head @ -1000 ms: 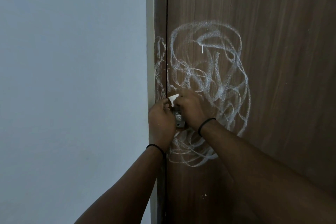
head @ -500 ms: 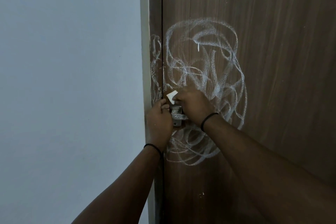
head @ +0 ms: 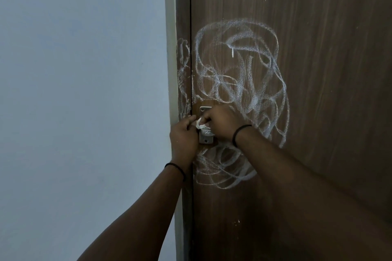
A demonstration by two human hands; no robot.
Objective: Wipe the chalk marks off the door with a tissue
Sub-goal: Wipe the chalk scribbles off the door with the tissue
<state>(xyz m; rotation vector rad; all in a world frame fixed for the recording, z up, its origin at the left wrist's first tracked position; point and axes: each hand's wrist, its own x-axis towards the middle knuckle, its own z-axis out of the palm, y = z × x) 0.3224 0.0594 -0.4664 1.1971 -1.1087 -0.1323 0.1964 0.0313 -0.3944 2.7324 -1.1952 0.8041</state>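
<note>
A: Fingers?
B: Both sets curled, pinching a small white tissue (head: 200, 124) between the two hands, right at the metal latch plate (head: 205, 133) on the door (head: 318, 70). Crumpled wad, mostly hidden under fingertips.
A: Left hand (head: 184, 133)?
B: Knuckles toward camera, thumb and forefinger nipping the tissue's left end. Overlaps the door frame (head: 182, 17) and the gap. Black band (head: 175, 167) on wrist.
A: Right hand (head: 222, 122)?
B: Fingers bent down over the latch, gripping the tissue's right side. Covers the plate's middle; only top corner and bottom part showing. Black band (head: 240, 133) too.
A: Hard to make out?
B: Exact finger count on the tissue: cannot tell. Latch bolt hidden.
A: Arms?
B: Both reaching up and forward from bottom edge, cut off there, converging at the latch.
A: Chalk marks (head: 239, 82)?
B: Big white looping scribble on the door around and above the hands, more below the wrists, some smeared on the frame. Pale wall (head: 84, 101) at left.
</note>
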